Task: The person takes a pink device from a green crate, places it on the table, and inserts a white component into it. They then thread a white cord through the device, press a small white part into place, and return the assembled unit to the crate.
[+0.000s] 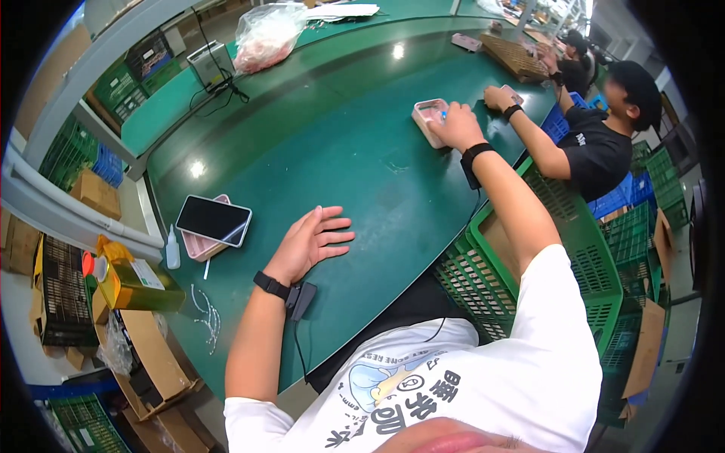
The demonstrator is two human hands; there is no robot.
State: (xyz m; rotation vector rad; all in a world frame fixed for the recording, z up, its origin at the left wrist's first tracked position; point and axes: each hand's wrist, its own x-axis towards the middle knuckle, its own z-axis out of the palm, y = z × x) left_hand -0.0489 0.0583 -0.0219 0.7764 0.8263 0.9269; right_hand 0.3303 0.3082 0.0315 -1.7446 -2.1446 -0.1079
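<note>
My left hand rests palm turned inward on the green table, fingers spread, holding nothing. Farther off to the right, my right hand is closed over the right side of a small pink box, thumb toward its inside. A bit of blue shows by the fingertips; what it is I cannot make out. Left of my left hand, a black-screened phone lies on another pink box. Beside them are a small white squeeze bottle and some thin clear strands.
A co-worker sits at the right, hands over the same table. A green crate stands by my right arm. A yellow can is at the left edge. A plastic bag and a brown tray lie farther back.
</note>
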